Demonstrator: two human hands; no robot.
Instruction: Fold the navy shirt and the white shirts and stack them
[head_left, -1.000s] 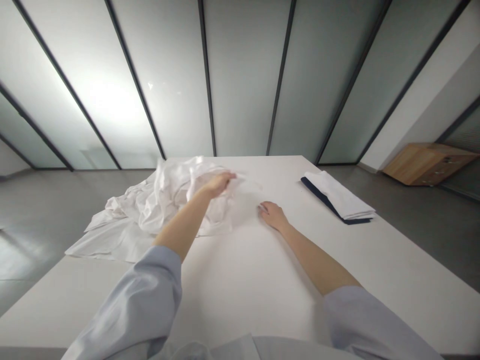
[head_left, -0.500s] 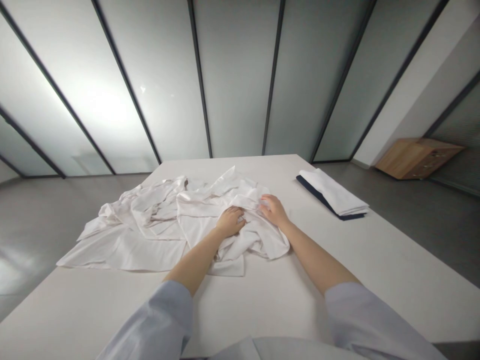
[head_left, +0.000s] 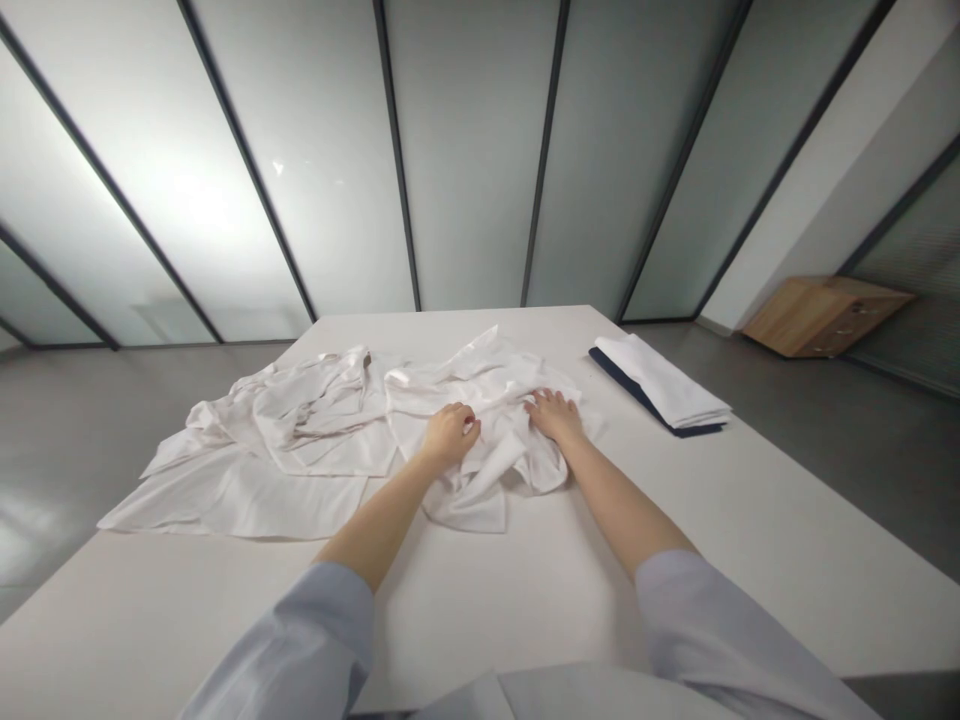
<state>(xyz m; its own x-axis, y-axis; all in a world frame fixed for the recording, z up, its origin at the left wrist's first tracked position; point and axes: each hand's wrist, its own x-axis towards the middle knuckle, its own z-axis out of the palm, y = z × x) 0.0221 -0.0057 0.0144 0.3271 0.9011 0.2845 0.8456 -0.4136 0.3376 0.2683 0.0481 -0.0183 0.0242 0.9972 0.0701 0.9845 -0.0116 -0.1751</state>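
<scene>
A crumpled white garment [head_left: 491,480] of thin, slightly shiny cloth lies in loose folds at the middle of the table. My left hand [head_left: 451,435] is on its left part with fingers curled in, closed on the cloth; the fingertips are partly hidden. On the right part of the same garment, my right hand [head_left: 555,413] rests palm down, fingers spread over the folds. More white cloth [head_left: 247,490] lies in a rumpled heap to the left, touching or overlapping the garment under my hands; I cannot tell exactly where they part.
Toward the table's right edge, a folded white cloth [head_left: 660,380] lies on a folded dark navy one [head_left: 637,393]. The white table [head_left: 525,600] stands before frosted glass panels [head_left: 472,160]. A wooden cabinet [head_left: 817,315] stands on the floor at the far right.
The garment under my hands has shifted right and away from me, its folds rearranged. My right hand has flattened and spread; my left has moved slightly left, fingers curled tighter.
</scene>
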